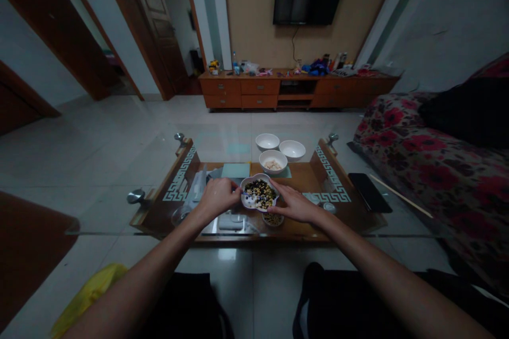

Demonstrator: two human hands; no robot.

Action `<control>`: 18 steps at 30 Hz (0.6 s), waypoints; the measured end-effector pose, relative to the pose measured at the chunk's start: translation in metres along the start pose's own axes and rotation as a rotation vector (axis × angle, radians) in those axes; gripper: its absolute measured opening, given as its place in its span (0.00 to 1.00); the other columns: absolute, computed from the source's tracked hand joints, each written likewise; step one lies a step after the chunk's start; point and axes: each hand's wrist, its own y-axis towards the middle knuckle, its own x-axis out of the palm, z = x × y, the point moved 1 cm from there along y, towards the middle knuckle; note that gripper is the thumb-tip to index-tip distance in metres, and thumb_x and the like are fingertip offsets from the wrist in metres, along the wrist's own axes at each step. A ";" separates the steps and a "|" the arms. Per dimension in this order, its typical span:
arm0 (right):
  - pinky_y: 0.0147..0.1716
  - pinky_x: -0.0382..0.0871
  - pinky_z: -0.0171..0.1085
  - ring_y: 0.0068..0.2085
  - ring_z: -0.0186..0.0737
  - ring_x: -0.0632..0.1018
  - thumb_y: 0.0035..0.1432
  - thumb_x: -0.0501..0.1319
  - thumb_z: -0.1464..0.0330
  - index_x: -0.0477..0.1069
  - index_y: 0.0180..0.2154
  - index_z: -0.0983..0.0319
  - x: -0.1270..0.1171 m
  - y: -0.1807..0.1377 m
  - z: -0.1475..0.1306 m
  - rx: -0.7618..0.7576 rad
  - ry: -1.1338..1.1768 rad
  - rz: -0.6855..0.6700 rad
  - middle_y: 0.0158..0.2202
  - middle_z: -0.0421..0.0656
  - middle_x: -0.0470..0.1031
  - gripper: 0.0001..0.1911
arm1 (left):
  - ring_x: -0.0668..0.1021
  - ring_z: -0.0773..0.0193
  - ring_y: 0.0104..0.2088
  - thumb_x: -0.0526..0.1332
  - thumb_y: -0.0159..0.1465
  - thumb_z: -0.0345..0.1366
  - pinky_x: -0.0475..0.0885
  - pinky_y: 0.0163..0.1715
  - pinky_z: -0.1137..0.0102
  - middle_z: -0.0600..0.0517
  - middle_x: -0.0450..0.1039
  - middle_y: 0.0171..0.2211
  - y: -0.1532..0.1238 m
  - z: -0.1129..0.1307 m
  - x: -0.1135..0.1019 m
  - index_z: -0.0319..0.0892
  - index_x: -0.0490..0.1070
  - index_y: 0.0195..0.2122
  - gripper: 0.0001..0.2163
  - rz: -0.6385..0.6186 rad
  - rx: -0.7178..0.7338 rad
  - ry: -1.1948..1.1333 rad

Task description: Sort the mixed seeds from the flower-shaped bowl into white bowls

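A small white bowl [247, 204] with a wavy rim holds a mix of dark, yellow and greenish beans [259, 190]. Its pale inner bottom shows at the lower left. My left hand [218, 194] is closed at the left rim, thumb against the edge, its other fingers curled and partly hidden. On the right side, my right hand [293, 203] grips the rim between thumb and fingers. Just below is a round shape with more beans [272, 219]; I cannot tell whether it is another bowl or a reflection. Beyond stands a white bowl [273, 161] with pale pieces inside.
Two more white bowls [267, 141] stand farther back on the glass table [222, 140]. A black phone [369, 192] and chopsticks [401, 197] lie at the right. Items sit on the shelf under the glass. A floral sofa [449, 169] is at the right, a yellow bag [89, 294] at lower left.
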 end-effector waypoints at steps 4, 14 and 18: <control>0.65 0.67 0.67 0.68 0.70 0.70 0.60 0.69 0.42 0.43 0.79 0.51 -0.002 0.007 0.001 0.004 0.006 -0.021 0.73 0.53 0.65 0.58 | 0.81 0.54 0.34 0.60 0.70 0.42 0.67 0.36 0.64 0.44 0.83 0.31 0.037 0.001 -0.005 0.44 0.87 0.42 0.15 0.151 -0.072 -0.143; 0.62 0.70 0.64 0.64 0.70 0.74 0.61 0.68 0.42 0.45 0.79 0.56 -0.008 0.012 -0.014 0.077 -0.034 -0.046 0.69 0.59 0.68 0.58 | 0.84 0.49 0.46 0.60 0.74 0.44 0.72 0.46 0.63 0.38 0.86 0.45 0.110 0.040 0.023 0.43 0.85 0.51 0.17 0.301 -0.089 -0.274; 0.66 0.66 0.63 0.69 0.69 0.69 0.63 0.67 0.43 0.45 0.79 0.55 -0.004 0.013 -0.009 0.050 -0.028 -0.031 0.74 0.57 0.62 0.56 | 0.84 0.49 0.47 0.60 0.73 0.45 0.71 0.43 0.65 0.39 0.85 0.46 0.120 0.029 0.017 0.41 0.85 0.52 0.18 0.280 -0.129 -0.318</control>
